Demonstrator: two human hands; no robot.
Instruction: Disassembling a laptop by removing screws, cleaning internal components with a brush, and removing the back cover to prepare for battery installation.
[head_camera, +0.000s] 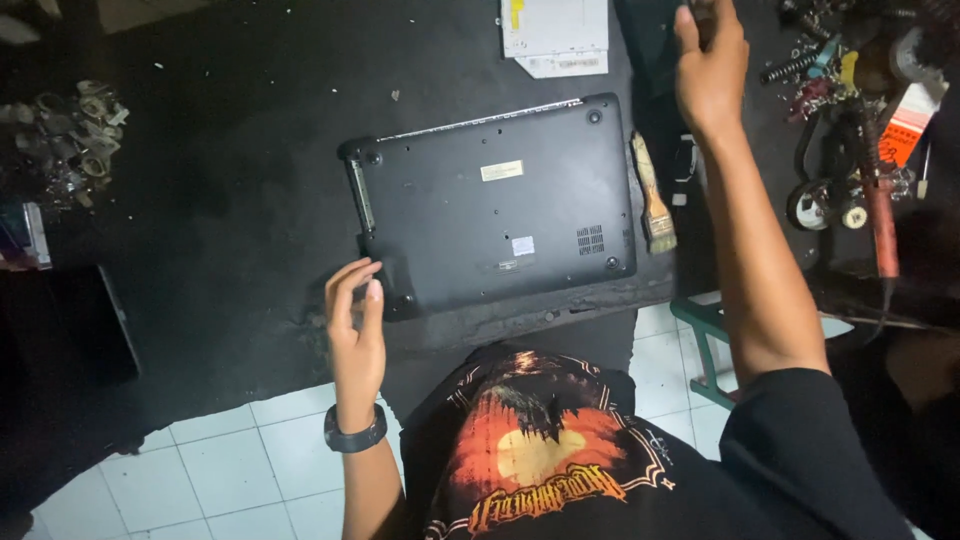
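Left hand (355, 305) loosely curled, fingertips touching near-left corner of black laptop (495, 205), lying underside up mid-table (220, 180). Right hand (708, 65) stretched far right, fingers closing on something dark at frame edge; grip unclear. Brush (655, 195) just right of laptop, tool clutter (850, 120) beyond. Looks like fetching a tool; bottom cover not yet off, needs steadying.

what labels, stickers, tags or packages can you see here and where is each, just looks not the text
Pale rectangular sticker: upper middle of the black laptop underside, cream-coloured.
Small white square sticker: lower on the same laptop base, near the vent slots.
White flat package or paper: top of the dark bench, above the laptop, with a yellow mark.
Orange and white tag: far right, among the tools.
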